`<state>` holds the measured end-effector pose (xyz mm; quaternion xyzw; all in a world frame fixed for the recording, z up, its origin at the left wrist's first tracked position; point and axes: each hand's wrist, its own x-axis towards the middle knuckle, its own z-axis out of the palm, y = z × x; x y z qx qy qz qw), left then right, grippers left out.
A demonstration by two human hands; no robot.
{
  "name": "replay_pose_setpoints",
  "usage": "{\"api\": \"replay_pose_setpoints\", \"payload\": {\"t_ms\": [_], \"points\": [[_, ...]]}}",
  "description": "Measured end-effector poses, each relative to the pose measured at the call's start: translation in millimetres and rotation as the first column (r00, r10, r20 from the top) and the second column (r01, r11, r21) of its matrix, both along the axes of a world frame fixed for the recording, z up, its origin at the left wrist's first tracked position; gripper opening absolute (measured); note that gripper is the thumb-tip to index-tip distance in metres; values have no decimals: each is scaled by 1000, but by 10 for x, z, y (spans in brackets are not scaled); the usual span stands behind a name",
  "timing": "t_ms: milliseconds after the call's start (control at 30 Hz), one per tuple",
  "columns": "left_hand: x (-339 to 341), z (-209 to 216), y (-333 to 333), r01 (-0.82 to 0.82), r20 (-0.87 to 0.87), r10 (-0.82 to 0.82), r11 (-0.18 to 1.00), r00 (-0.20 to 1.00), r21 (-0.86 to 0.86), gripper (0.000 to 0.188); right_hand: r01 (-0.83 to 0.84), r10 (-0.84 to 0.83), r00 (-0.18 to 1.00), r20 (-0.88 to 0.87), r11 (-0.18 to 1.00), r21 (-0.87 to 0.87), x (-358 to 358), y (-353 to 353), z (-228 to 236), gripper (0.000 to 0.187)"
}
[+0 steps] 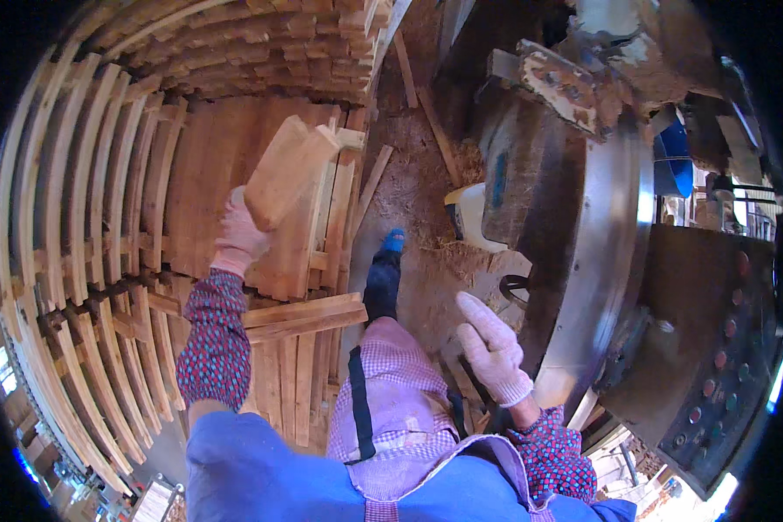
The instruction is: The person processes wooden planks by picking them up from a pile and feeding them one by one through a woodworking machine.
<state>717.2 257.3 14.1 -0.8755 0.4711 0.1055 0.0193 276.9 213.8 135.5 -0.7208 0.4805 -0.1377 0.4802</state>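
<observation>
My left hand [239, 228], in a pale pink knit glove, grips the near end of a short wooden board [289, 170]. The board is tilted up above a wide reddish-brown wood panel [204, 174]. At its far end a second piece shows, and I cannot tell whether it is also held. My right hand [494, 348], gloved too, hangs over the floor beside the machine, its fingers stretched out and nothing visible in it. A wooden plank [309, 315] lies across other timber just nearer than my left hand.
Slatted wooden strips [100, 174] are stacked at the left, with more stacked timber [278, 52] at the far left. A large machine with a curved metal edge [596, 252] and a button panel [713, 383] stands at the right. Loose strips [374, 187] and shavings litter the floor.
</observation>
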Motion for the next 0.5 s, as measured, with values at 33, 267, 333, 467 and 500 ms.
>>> {"api": "replay_pose_setpoints", "payload": {"t_ms": [33, 267, 333, 467, 500], "points": [[-98, 48, 28, 180, 133, -157, 967, 979, -181, 100, -7, 7, 1000, 9, 1000, -9, 59, 32, 65, 39], [-2284, 2019, -557, -372, -652, -535, 544, 537, -752, 79, 78, -9, 989, 149, 883, -464, 306, 439, 594, 68], [-2806, 1937, -588, -561, -790, -449, 557, 417, -612, 73, 125, -111, 992, 59, 862, -492, 65, 536, 693, 77], [-3737, 1971, -495, -700, -881, -464, 660, -93, -274, 52, 291, -375, 906, -194, 888, -358, -735, 834, 744, 89], [-3892, 1863, -473, -681, -897, -443, 662, -17, -313, 51, 323, -410, 884, -224, 883, -341, -858, 919, 740, 89]]}}
